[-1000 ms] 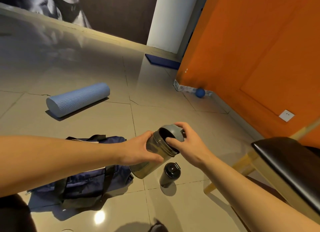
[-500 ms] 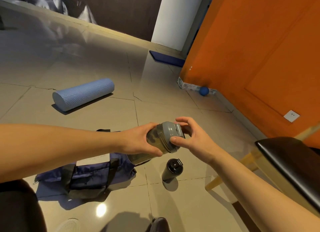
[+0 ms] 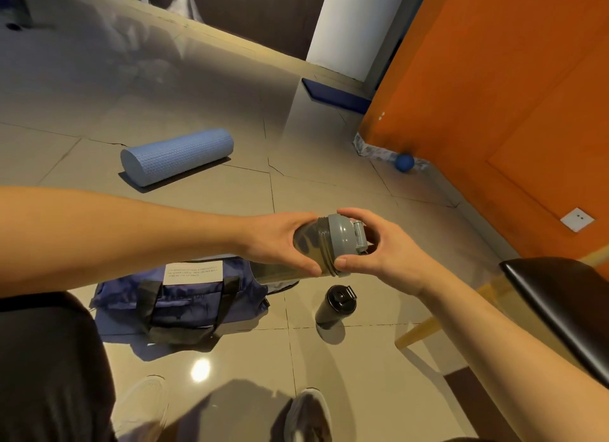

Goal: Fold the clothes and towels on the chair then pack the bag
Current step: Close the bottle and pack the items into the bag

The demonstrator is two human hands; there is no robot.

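Bag (image 3: 184,298): soft, slumped on floor at 7 o'clock of bottle; best lifted by its straps. Bottle (image 3: 309,244): held tilted in mid-air; rigid, smooth, probably light and slippery. Left hand (image 3: 276,240) grip wraps the body; right hand (image 3: 392,254) grip curls round lid (image 3: 341,235). Flask (image 3: 334,305) upright at 6 o'clock.

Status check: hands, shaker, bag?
Left hand grips shaker; right hand pinches lid. Bag on floor below. Black bottle stands beside it.

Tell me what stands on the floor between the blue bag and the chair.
A black bottle, upright and apart from both; the head view shows it.
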